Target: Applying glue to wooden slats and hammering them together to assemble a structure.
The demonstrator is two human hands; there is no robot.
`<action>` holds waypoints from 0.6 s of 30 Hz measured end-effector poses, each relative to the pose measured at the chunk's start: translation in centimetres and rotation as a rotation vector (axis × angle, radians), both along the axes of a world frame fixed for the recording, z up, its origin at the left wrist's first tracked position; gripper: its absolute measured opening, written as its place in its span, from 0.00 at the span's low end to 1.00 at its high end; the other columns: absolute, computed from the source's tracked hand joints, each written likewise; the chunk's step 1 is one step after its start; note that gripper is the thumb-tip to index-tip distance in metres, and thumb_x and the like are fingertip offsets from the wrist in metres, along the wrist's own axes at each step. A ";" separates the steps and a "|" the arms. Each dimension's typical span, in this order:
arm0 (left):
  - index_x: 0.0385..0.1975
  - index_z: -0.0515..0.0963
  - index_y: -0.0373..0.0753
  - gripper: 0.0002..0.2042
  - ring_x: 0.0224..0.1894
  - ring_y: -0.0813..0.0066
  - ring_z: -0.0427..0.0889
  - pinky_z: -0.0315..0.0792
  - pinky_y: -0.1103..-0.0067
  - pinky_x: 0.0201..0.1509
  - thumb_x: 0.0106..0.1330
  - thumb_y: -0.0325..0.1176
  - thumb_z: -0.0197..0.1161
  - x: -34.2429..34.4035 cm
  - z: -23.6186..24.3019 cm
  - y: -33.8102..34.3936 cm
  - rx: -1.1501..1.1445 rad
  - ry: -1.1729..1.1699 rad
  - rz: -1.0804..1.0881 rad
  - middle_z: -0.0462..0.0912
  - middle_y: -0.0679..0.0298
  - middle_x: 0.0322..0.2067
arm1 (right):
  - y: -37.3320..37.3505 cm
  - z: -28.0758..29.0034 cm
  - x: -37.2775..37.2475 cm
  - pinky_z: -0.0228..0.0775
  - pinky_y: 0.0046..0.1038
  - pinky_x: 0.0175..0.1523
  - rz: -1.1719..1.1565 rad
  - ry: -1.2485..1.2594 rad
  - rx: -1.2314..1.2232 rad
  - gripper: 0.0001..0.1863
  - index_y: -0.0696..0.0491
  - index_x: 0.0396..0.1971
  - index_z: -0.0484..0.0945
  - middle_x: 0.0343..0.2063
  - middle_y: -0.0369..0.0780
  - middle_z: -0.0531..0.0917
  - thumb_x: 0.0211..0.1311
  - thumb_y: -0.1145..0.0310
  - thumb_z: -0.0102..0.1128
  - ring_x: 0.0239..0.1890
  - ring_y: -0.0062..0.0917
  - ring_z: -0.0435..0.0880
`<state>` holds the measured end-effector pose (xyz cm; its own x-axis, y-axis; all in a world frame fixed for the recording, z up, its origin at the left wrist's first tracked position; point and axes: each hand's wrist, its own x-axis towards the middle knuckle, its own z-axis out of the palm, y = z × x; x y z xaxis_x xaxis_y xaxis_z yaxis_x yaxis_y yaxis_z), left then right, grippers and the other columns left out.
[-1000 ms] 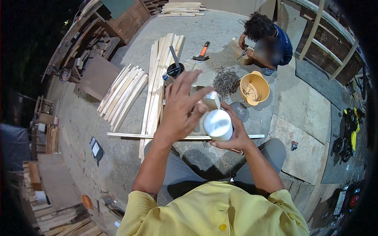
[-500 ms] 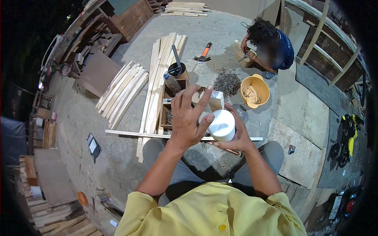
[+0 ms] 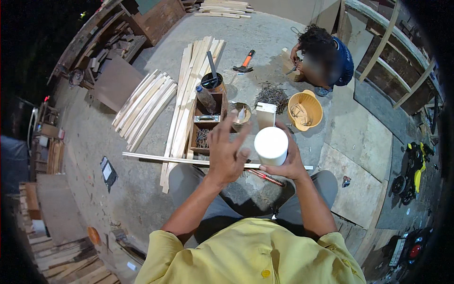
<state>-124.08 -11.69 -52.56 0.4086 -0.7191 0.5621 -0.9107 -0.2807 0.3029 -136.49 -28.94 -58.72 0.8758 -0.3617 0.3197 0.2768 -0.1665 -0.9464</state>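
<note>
My right hand (image 3: 294,161) is closed around a white cylindrical container (image 3: 271,146), its smooth round end facing up. Fingers spread, my left hand (image 3: 226,151) hovers to the left of the container, apart from it and blurred by motion. Just beyond the container stands a pale block-like piece (image 3: 266,113); its lower part is hidden. A long thin wooden strip (image 3: 163,160) lies crosswise over my knees, beneath both hands. Under the strip, between my legs, shows a red and black tool (image 3: 267,178) of a kind I cannot make out.
Ahead stand a wooden box (image 3: 194,144) with nails, a plastic bottle (image 3: 206,100) and a round tin (image 3: 241,124). Beyond lie a nail pile (image 3: 272,97), a yellow basin (image 3: 318,111) and a hammer (image 3: 246,61). Wood strips (image 3: 146,106) lie left; another person (image 3: 331,61) crouches far right.
My left hand has drawn away from the white container, down and leftward. The right hand has shifted the container slightly right, and more of the tin and box shows.
</note>
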 end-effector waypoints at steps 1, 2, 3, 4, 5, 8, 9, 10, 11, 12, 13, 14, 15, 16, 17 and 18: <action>0.65 0.72 0.44 0.26 0.63 0.55 0.68 0.60 0.61 0.65 0.73 0.52 0.52 0.1 -0.2 -0.3 -0.095 0.266 -0.023 0.64 0.50 0.68 | 0.0 0.0 0.0 0.51 0.43 0.73 -0.003 0.003 -0.012 0.51 0.56 0.61 0.72 0.65 0.50 0.68 0.27 0.60 0.82 0.72 0.42 0.59; 0.65 0.71 0.42 0.26 0.63 0.57 0.68 0.61 0.62 0.66 0.72 0.48 0.56 0.3 -0.4 -1.0 -0.234 0.526 -0.060 0.64 0.51 0.68 | 0.0 0.0 0.0 0.51 0.43 0.73 -0.008 -0.004 -0.020 0.51 0.56 0.61 0.72 0.65 0.50 0.68 0.28 0.60 0.82 0.72 0.42 0.60; 0.65 0.71 0.40 0.26 0.64 0.59 0.69 0.62 0.63 0.67 0.71 0.45 0.60 0.5 -0.6 -1.8 -0.377 0.790 -0.093 0.65 0.51 0.67 | 0.1 0.1 -0.1 0.51 0.43 0.73 0.027 0.043 0.020 0.51 0.56 0.61 0.72 0.65 0.50 0.68 0.28 0.60 0.82 0.72 0.42 0.60; 0.66 0.69 0.37 0.29 0.61 0.67 0.73 0.66 0.69 0.67 0.65 0.34 0.69 0.8 -0.7 -2.8 -0.451 0.892 -0.148 0.72 0.54 0.63 | 0.1 0.3 -0.1 0.52 0.43 0.73 0.057 0.076 0.063 0.51 0.57 0.61 0.72 0.65 0.50 0.68 0.28 0.60 0.81 0.72 0.41 0.60; 0.65 0.69 0.37 0.29 0.59 0.68 0.75 0.66 0.70 0.67 0.64 0.34 0.69 1.1 -0.7 -3.3 -0.415 0.953 -0.186 0.74 0.55 0.61 | 0.2 0.7 -0.3 0.52 0.43 0.73 0.087 0.109 0.103 0.51 0.57 0.61 0.72 0.65 0.50 0.68 0.28 0.60 0.81 0.72 0.41 0.60; 0.61 0.74 0.36 0.26 0.52 0.74 0.81 0.71 0.73 0.63 0.62 0.33 0.71 2.0 -0.2 -4.3 -0.312 1.016 -0.292 0.84 0.57 0.49 | -0.5 2.7 -1.4 0.54 0.41 0.72 0.105 0.144 -0.097 0.53 0.58 0.63 0.70 0.66 0.49 0.68 0.29 0.59 0.82 0.70 0.40 0.63; 0.60 0.75 0.36 0.25 0.52 0.74 0.82 0.72 0.74 0.62 0.62 0.33 0.71 1.9 -0.1 -4.4 -0.299 1.002 -0.286 0.84 0.57 0.49 | -1.0 3.8 -1.8 0.58 0.41 0.70 0.093 0.131 -0.058 0.53 0.58 0.63 0.69 0.65 0.49 0.69 0.29 0.59 0.82 0.68 0.40 0.67; 0.59 0.76 0.35 0.24 0.51 0.73 0.82 0.73 0.74 0.61 0.62 0.33 0.71 1.8 0.0 -4.5 -0.294 0.991 -0.282 0.85 0.57 0.49 | -1.7 5.2 -2.5 0.61 0.41 0.68 0.067 0.101 -0.015 0.53 0.59 0.63 0.69 0.64 0.49 0.70 0.29 0.59 0.82 0.66 0.39 0.70; 0.58 0.77 0.35 0.23 0.51 0.73 0.83 0.74 0.74 0.60 0.63 0.33 0.71 1.5 0.2 -4.6 -0.299 0.970 -0.295 0.85 0.57 0.48 | -2.4 6.7 -3.2 0.65 0.40 0.66 0.039 0.072 0.030 0.53 0.59 0.63 0.68 0.64 0.49 0.71 0.29 0.60 0.82 0.64 0.39 0.73; 0.57 0.77 0.34 0.23 0.49 0.72 0.84 0.76 0.76 0.58 0.63 0.32 0.71 1.2 0.2 -4.7 -0.306 1.031 -0.308 0.86 0.57 0.47 | -2.9 8.1 -3.6 0.70 0.39 0.62 -0.028 0.009 0.092 0.53 0.59 0.63 0.67 0.60 0.50 0.73 0.30 0.59 0.82 0.59 0.39 0.77; 0.56 0.78 0.34 0.21 0.48 0.72 0.85 0.77 0.75 0.56 0.63 0.32 0.71 0.8 0.3 -4.7 -0.257 0.967 -0.296 0.86 0.56 0.47 | -3.5 9.6 -3.9 0.75 0.37 0.57 -0.101 -0.056 0.155 0.53 0.59 0.63 0.67 0.57 0.50 0.76 0.31 0.58 0.82 0.54 0.38 0.81; 0.55 0.79 0.35 0.20 0.49 0.73 0.84 0.76 0.75 0.57 0.63 0.30 0.71 0.4 0.3 -5.0 -0.279 0.959 -0.344 0.86 0.58 0.48 | -4.7 11.6 -3.9 0.77 0.37 0.54 -0.131 -0.098 0.113 0.52 0.60 0.62 0.67 0.53 0.52 0.78 0.34 0.55 0.80 0.52 0.38 0.82; 0.54 0.80 0.35 0.19 0.50 0.74 0.83 0.76 0.76 0.58 0.63 0.29 0.70 -0.1 0.3 -5.2 -0.272 0.963 -0.376 0.86 0.59 0.48 | -5.8 13.4 -3.6 0.80 0.36 0.50 -0.163 -0.153 0.085 0.50 0.61 0.61 0.67 0.50 0.53 0.79 0.36 0.53 0.79 0.49 0.38 0.83; 0.53 0.80 0.34 0.19 0.49 0.73 0.84 0.76 0.76 0.57 0.62 0.28 0.70 -0.6 0.3 -5.5 -0.288 0.913 -0.390 0.86 0.58 0.47 | -6.6 15.1 -3.2 0.80 0.38 0.51 -0.176 -0.238 0.092 0.48 0.63 0.61 0.66 0.48 0.54 0.80 0.42 0.51 0.75 0.49 0.39 0.83; 0.52 0.81 0.34 0.18 0.48 0.72 0.84 0.76 0.76 0.55 0.62 0.27 0.70 -1.1 0.3 -5.7 -0.281 0.875 -0.383 0.86 0.57 0.46 | -7.0 16.3 -2.6 0.80 0.39 0.51 -0.197 -0.356 0.157 0.46 0.66 0.60 0.66 0.48 0.55 0.80 0.46 0.51 0.72 0.49 0.40 0.83; 0.51 0.81 0.33 0.18 0.47 0.71 0.84 0.76 0.76 0.54 0.61 0.26 0.70 -1.5 0.2 -5.9 -0.270 0.844 -0.374 0.87 0.57 0.45 | -7.5 17.4 -1.9 0.81 0.40 0.51 -0.184 -0.397 0.147 0.43 0.68 0.60 0.66 0.47 0.56 0.80 0.51 0.51 0.68 0.48 0.41 0.84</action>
